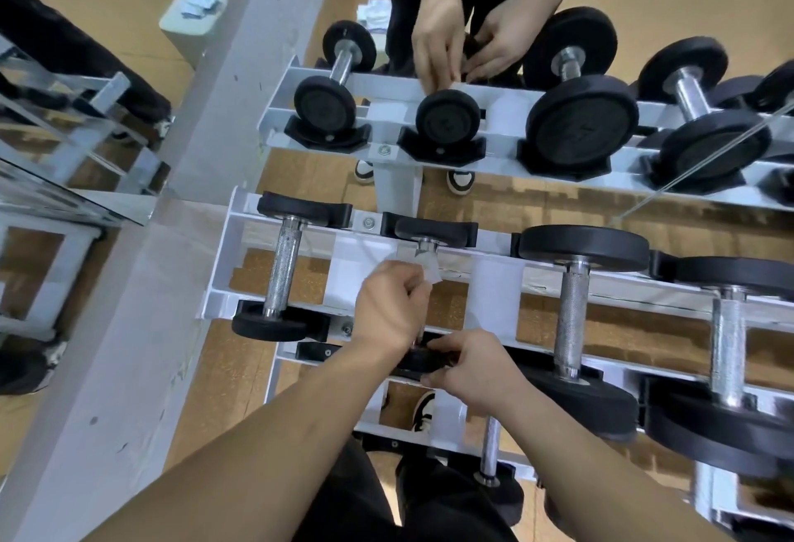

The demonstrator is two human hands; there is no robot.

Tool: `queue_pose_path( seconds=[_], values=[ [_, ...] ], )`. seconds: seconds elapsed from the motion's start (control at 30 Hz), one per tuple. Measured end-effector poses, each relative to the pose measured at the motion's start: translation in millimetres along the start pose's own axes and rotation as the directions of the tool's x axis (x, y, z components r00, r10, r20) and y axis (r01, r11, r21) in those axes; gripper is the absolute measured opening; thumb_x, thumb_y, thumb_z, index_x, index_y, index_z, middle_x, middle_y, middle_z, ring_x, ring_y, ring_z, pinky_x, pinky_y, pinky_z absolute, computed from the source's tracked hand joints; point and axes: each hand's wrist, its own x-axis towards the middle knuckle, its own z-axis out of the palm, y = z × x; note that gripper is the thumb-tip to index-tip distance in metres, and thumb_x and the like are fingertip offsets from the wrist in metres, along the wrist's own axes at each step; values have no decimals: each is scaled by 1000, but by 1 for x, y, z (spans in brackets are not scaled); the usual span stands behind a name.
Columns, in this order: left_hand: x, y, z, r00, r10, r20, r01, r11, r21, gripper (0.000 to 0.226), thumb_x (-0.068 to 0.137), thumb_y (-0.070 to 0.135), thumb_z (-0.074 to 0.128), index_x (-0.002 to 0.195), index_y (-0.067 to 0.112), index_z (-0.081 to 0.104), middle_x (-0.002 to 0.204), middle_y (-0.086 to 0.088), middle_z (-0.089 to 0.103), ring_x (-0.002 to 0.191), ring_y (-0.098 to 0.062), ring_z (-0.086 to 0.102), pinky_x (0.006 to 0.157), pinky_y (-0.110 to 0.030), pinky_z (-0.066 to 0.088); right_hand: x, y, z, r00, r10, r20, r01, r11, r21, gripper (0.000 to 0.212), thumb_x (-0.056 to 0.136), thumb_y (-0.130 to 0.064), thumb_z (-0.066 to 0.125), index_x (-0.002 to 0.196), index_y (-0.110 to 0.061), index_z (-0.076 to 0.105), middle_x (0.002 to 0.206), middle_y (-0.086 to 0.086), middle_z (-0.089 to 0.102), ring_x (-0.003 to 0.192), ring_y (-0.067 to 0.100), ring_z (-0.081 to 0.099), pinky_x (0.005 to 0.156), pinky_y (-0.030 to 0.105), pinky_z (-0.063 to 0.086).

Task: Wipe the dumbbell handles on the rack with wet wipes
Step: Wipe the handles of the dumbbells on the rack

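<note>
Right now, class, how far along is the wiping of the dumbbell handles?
Done: cannot tell; no handle looks visibly wiped. In hand: left hand grips a wet wipe on the second dumbbell's handle; right hand holds its near plate. Left: apparently the bigger dumbbells to the right.

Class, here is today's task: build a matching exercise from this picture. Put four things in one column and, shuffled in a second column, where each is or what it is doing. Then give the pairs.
Column one
1 left hand
2 right hand
3 wipe
4 leftmost dumbbell

Column two
A lies untouched at the rack's end
B holds a black dumbbell head
C grips the wipe
D white, partly hidden in a hand

Pairs: 1-C, 2-B, 3-D, 4-A
</note>
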Motion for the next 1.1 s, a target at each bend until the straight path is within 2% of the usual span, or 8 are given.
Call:
queue_pose_path(
  seconds=[0.1,0.27,0.4,0.57,0.73,0.9,1.03,1.1],
  values=[
    [2,-2,0,995,-94,-43,87,986,-144,9,92,13,75,100,9,77,101,-2,60,84,-10,58,75,4,36,0,0,0,999,-44,-28,43,999,-23,41,79,-16,83,120,-19,77,106,-2,76,96,12,70,81,20,54],
    [22,1,3,993,-75,-90,47,960,-276,17,93,9,72,87,24,70,87,4,66,79,2,60,77,-6,45,0,4,9,992,-117,-48,111,987,-113,41,86,-23,73,125,-33,75,112,-12,76,100,5,68,91,22,55],
    [30,9,7,984,-162,-73,119,905,-409,15,91,8,74,82,18,67,72,7,62,62,1,54,66,-14,48,6,5,5,997,-79,-14,75,979,-192,45,84,-24,70,128,-35,73,103,-9,77,87,8,69,78,23,57],
    [-3,-10,-7,981,-10,194,48,981,-190,2,96,19,69,94,18,68,73,6,59,62,-5,53,62,-17,46,8,6,2,997,-79,23,82,980,-180,39,81,-20,71,117,-33,79,91,-9,76,79,8,68,73,27,58],
    [43,-3,-11,996,81,22,-80,996,-41,11,100,17,64,94,12,72,81,-1,69,78,-23,66,67,-23,42,11,5,4,998,-67,21,69,981,-179,42,81,-20,70,121,-33,77,96,-8,76,84,11,69,77,28,59],
    [-7,-8,-9,959,155,239,-141,987,-75,13,99,17,64,87,12,65,80,-1,64,76,-17,60,70,-29,49,10,5,2,995,-95,29,99,980,-170,36,73,-20,73,107,-27,81,85,-2,76,74,14,69,73,40,61],
    [35,1,-2,987,162,15,-161,986,-34,11,99,19,66,94,10,69,88,0,60,76,-17,55,69,-20,37,12,4,4,997,-74,11,74,982,-173,38,79,-19,74,116,-25,79,99,0,78,87,19,72,83,39,62],
    [34,1,3,985,172,9,-172,985,-30,10,98,17,66,97,8,70,93,-1,57,79,-17,54,72,-22,39,10,3,4,998,-69,5,69,984,-165,36,79,-18,73,114,-26,80,97,0,78,85,19,72,82,40,62]
  ],
)
